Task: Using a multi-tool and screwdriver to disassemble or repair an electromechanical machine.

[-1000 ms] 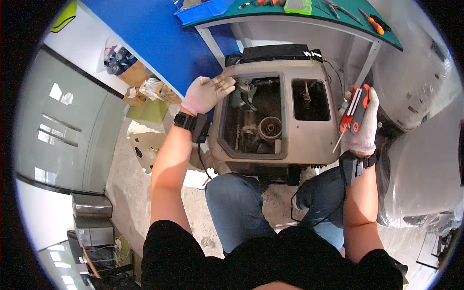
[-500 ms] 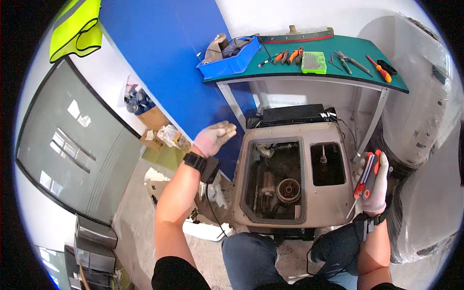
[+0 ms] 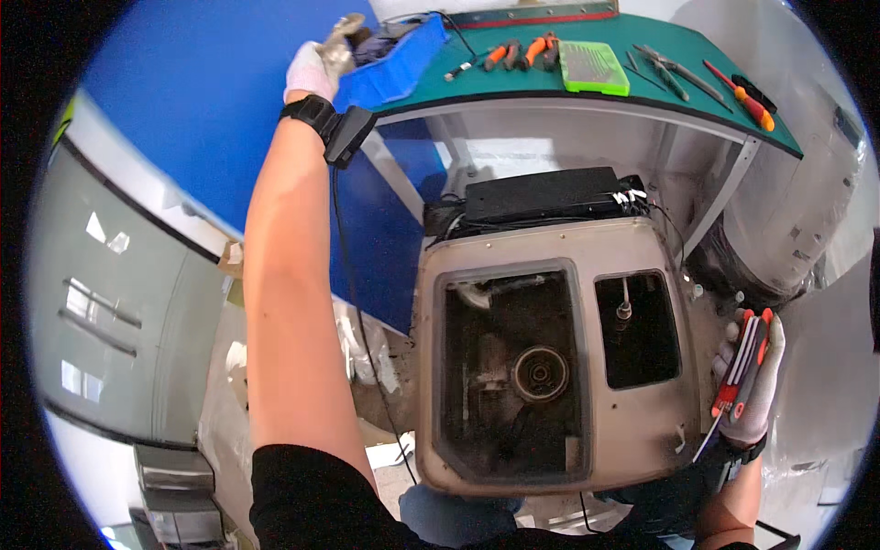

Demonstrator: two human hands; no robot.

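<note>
My left hand (image 3: 312, 71), in a pale work glove, reaches to the left end of a blue plastic bin (image 3: 380, 81) on the bench. Its fingers close at a crumpled, dirty beige cloth-like piece (image 3: 341, 46); they are partly hidden there. Dark items fill the rest of the bin. At the right, my gloved right hand (image 3: 759, 390) grips a red-and-black folding hex key set (image 3: 742, 367), with one slim key swung out and pointing down. Before me sits a large brownish housing (image 3: 632, 431) with a big glazed opening and a smaller dark one.
Pliers (image 3: 536, 50), a green bit case (image 3: 594, 69), shears (image 3: 674, 71) and a red-and-yellow screwdriver (image 3: 747, 99) lie on the green bench top (image 3: 642, 32). A black box with cables (image 3: 541, 197) stands behind the housing. Plastic-wrapped panels (image 3: 779, 202) stand at the right.
My left hand has moved up and left from beside the housing to the blue bin. The right hand keeps the hex key set. The view has shifted, and the housing appears larger.
</note>
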